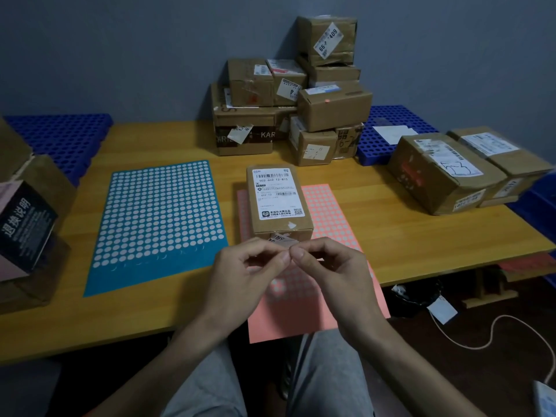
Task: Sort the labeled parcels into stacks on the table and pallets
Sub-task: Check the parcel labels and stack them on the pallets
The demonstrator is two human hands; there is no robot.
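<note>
A small brown parcel (278,200) with a white barcode label on top lies on a pink sticker sheet (334,212) at the middle of the wooden table (406,236). Just in front of its near end, my left hand (240,272) and my right hand (334,269) meet, with thumbs and forefingers pinched tip to tip. Whether a sticker sits between the fingertips is too small to tell. Neither hand touches the parcel.
A blue sticker sheet (156,218) lies to the left. Several labeled boxes (334,109) are stacked at the back against the wall. Two parcels (436,173) rest at the right by a blue pallet (391,121). Another pallet (63,136) and parcels (27,224) are at the left.
</note>
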